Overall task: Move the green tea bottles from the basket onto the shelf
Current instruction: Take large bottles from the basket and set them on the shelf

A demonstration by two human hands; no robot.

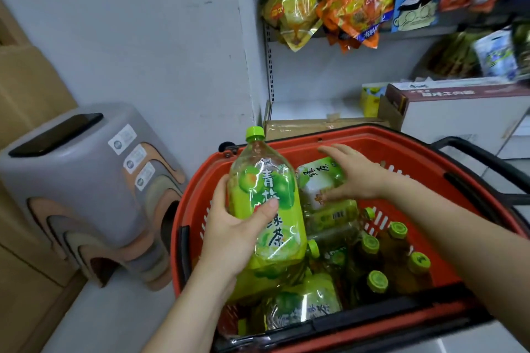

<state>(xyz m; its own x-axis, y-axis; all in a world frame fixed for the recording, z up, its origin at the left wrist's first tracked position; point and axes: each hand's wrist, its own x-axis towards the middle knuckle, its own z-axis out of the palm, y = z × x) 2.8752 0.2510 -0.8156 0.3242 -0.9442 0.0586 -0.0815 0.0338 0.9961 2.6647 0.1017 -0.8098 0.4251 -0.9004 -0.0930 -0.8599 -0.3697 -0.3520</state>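
Grey wall (143, 37), red basket (358, 137).
Over its left side, left hand (235, 235) grips a green tea bottle (269, 209); right hand (355, 178), fingers straight, touches a second bottle (318, 178) inside.

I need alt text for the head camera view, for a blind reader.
A person's left hand grips a large green tea bottle over a red basket of more bottles, while the right hand touches another bottle. Snack bags hang above.
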